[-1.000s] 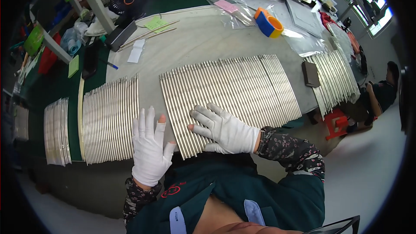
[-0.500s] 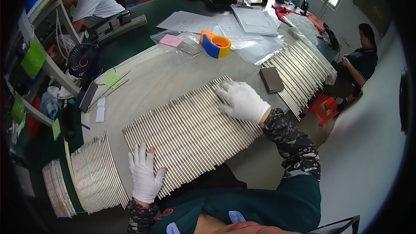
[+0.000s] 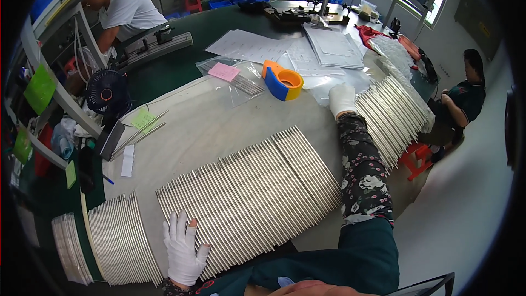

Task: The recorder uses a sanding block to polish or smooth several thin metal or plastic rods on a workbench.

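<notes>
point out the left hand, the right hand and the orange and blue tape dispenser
left hand (image 3: 183, 246), head view, back of the glove
right hand (image 3: 342, 98), head view, back of the glove
tape dispenser (image 3: 281, 80), head view, orange rim

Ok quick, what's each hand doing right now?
Left hand: open, flat on the middle batch of metal rods.
Right hand: beside the right batch of rods; grip cannot be told.

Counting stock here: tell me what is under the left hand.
The left hand, in a white glove, lies flat on the near end of the middle row of metal rods, which rests on the pale table cover. The rod ends beneath the palm are hidden.
</notes>
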### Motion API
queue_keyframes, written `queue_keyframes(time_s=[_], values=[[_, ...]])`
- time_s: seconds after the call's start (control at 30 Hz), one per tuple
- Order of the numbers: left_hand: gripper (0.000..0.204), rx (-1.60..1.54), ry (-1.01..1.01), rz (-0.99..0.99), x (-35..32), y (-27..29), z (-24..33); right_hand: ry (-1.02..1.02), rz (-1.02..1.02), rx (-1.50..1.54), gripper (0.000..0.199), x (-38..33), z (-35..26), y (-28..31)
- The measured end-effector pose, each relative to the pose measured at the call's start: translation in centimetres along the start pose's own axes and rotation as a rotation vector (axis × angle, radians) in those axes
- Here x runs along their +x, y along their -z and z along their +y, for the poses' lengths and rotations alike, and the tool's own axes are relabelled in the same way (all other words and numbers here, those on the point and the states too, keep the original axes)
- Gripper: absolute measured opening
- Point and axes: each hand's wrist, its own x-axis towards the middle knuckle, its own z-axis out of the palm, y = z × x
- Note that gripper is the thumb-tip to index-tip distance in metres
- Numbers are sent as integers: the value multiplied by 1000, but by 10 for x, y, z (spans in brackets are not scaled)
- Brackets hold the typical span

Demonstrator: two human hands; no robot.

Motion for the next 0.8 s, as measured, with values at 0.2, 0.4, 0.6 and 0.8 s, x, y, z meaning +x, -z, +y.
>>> queue_keyframes(time_s=[0.2,0.4,0.6,0.8], values=[[70,9,35,-20,-4,6,12,-143,198,329,11,17,24,9],[64,10,22,4,0,7,15,-553,523,681,21,29,78,49],[65,-15,24,13,-7,9,15,-516,856,1201,18,6,83,114],[69,4,-4,14,-10,8,10,306,861,1066,14,-102,13,184]])
